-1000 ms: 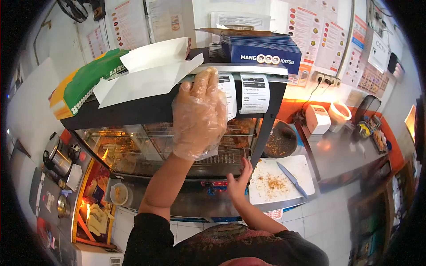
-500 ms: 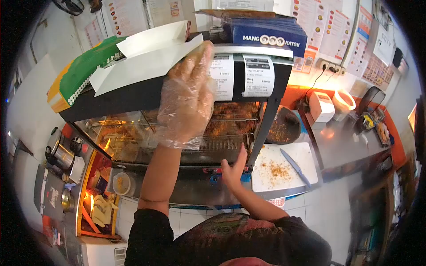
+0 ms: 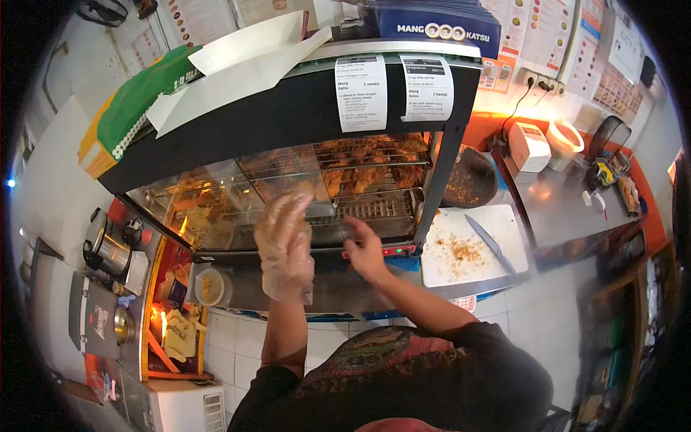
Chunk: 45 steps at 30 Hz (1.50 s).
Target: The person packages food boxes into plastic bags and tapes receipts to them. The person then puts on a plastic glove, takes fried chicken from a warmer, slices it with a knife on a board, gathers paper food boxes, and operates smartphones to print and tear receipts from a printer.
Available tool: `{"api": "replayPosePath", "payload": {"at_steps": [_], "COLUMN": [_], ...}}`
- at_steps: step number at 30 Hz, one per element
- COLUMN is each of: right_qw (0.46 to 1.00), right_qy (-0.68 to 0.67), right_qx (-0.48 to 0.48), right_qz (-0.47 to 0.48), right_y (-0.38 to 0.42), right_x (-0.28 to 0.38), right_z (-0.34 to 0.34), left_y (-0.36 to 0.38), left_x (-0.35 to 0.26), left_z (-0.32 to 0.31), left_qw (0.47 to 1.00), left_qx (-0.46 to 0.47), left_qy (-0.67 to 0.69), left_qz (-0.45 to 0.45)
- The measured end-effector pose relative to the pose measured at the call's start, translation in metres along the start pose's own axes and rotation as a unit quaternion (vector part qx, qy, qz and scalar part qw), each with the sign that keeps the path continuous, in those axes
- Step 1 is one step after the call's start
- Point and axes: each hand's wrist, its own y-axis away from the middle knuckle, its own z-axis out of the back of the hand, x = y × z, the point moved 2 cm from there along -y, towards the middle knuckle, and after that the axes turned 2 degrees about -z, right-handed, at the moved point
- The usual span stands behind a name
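My left hand point(image 3: 285, 245), in a clear plastic glove, is raised before the glass of the black display warmer point(image 3: 288, 122), fingers up and slightly apart, holding nothing. Bare and empty, my right hand point(image 3: 366, 250) is near the warmer's lower edge with its fingers spread. Browned fried pieces point(image 3: 374, 155) lie on wire racks behind the glass. Two printed receipts, one on the left point(image 3: 361, 93) and one on the right point(image 3: 427, 88), hang on the warmer's upper front. An open white paper box point(image 3: 237, 83) sits on top.
Right of the warmer, a white cutting board point(image 3: 461, 263) holds crumbs and a knife point(image 3: 491, 245). Behind it is a dark round mortar-like bowl point(image 3: 469, 180). Blue boxes point(image 3: 439, 29) and green packaging point(image 3: 144, 108) rest on the warmer. A small tub point(image 3: 209, 287) stands at lower left.
My gloved left hand has dropped from the warmer's top edge to before the glass, uncovering the left receipt. My right hand has shifted slightly left. The view has moved a little.
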Motion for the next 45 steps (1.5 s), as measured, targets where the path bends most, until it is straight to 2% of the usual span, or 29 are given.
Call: {"api": "replayPosePath", "payload": {"at_steps": [2,4,5,6,8,9,10,11,12,13,14,15,16,18,20,23,26,31,34,38,42,45], "right_qw": [0.993,0.992,0.991,0.991,0.995,0.995,0.989,0.967,0.965,0.961,0.958,0.953,0.963,0.971,0.971,0.971,0.975,0.991,0.985,0.983,0.984,0.985], "right_qy": [0.076,0.080,0.085,0.086,0.004,-0.022,0.039,0.098,0.101,0.078,0.064,0.052,0.016,-0.022,-0.088,-0.069,-0.045,-0.011,0.032,0.091,0.025,0.040], "right_qx": [0.015,0.000,-0.013,-0.014,-0.012,-0.011,0.105,0.221,0.237,0.264,0.278,0.291,0.263,0.232,0.202,0.182,0.158,0.090,0.059,0.040,0.036,0.041], "right_qz": [0.089,0.095,0.103,0.103,0.103,0.100,0.091,0.079,0.049,-0.007,-0.037,-0.067,-0.057,-0.057,-0.096,-0.136,-0.147,-0.101,-0.159,-0.152,-0.171,-0.162], "right_y": [0.005,0.010,0.011,0.009,0.006,0.004,-0.003,-0.007,-0.004,-0.005,0.000,0.005,0.014,0.034,0.049,0.065,0.072,0.077,0.085,0.085,0.082,0.079], "right_x": [0.001,-0.001,-0.002,-0.005,-0.013,-0.018,-0.020,-0.024,-0.009,-0.027,-0.039,-0.050,-0.053,-0.063,-0.078,-0.085,-0.083,-0.090,-0.083,-0.101,-0.106,-0.109], "right_z": [-0.025,-0.043,-0.049,-0.054,-0.055,-0.052,-0.042,-0.032,-0.019,-0.011,-0.004,0.002,0.009,0.022,0.036,0.053,0.067,0.094,0.107,0.113,0.114,0.115], "left_y": [0.014,0.025,0.031,0.031,0.031,0.033,0.034,0.035,0.031,0.028,0.019,0.004,-0.014,-0.049,-0.093,-0.105,-0.128,-0.137,-0.136,-0.134,-0.135,-0.135], "left_x": [0.007,0.013,0.011,0.011,0.011,0.016,0.021,0.026,0.026,0.026,0.023,0.024,0.024,0.021,0.024,0.088,0.099,0.118,0.126,0.136,0.145,0.151], "left_z": [-0.007,-0.012,-0.014,-0.015,-0.018,-0.025,-0.034,-0.044,-0.051,-0.058,-0.066,-0.074,-0.080,-0.089,-0.100,-0.164,-0.182,-0.179,-0.168,-0.161,-0.156,-0.152], "left_qw": [1.000,0.996,0.990,0.990,0.984,0.976,0.974,0.977,0.983,0.988,0.992,0.991,0.989,0.988,0.906,0.887,0.903,0.938,0.956,0.968,0.972,0.971], "left_qx": [0.023,0.072,0.074,0.073,0.088,0.128,0.130,0.148,0.147,0.143,0.117,0.109,0.101,0.129,0.354,0.401,0.373,0.307,0.252,0.195,0.148,0.118], "left_qy": [-0.016,0.041,0.084,0.085,0.148,0.157,0.159,0.137,0.100,0.063,0.011,0.051,0.091,-0.090,-0.215,-0.208,-0.205,-0.162,-0.141,-0.100,-0.046,-0.009], "left_qz": [-0.013,0.030,0.085,0.085,0.051,0.085,0.092,0.075,0.039,0.004,-0.053,-0.052,-0.050,-0.006,0.088,-0.094,-0.059,0.013,0.062,0.123,0.178,0.210]}}
